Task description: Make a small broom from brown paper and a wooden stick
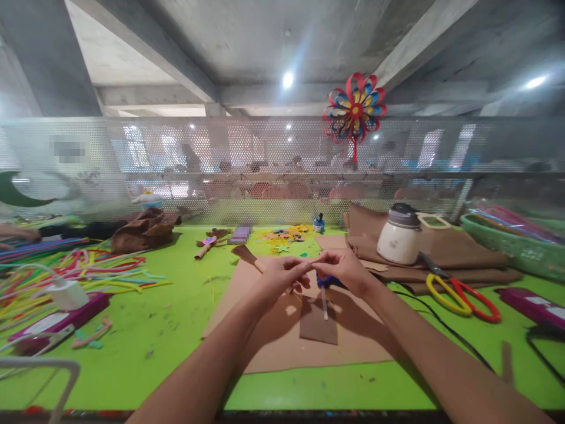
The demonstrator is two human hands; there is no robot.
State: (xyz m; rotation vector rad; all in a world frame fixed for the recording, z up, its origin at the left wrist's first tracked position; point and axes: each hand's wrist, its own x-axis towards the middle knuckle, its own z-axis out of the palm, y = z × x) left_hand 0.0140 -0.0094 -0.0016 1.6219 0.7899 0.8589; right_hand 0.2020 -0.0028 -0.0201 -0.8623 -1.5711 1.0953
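Fingers [304, 268] of both hands pinched together, tips touching, on something too small to tell, above brown card [318, 327] on green surface [145, 330]. White stick [324, 303] and blue tool [331, 282] just beneath. Farther right: scissors [463, 294], white jar [399, 238].

- bright green table [145, 330] up front
- perforated metal screen [247, 171] runs right across behind it
- grey concrete ceiling beams [176, 65] overhead
- couple of round ceiling lights [288, 79] glaring
- colourful paper pinwheel [354, 110] stuck on the screen
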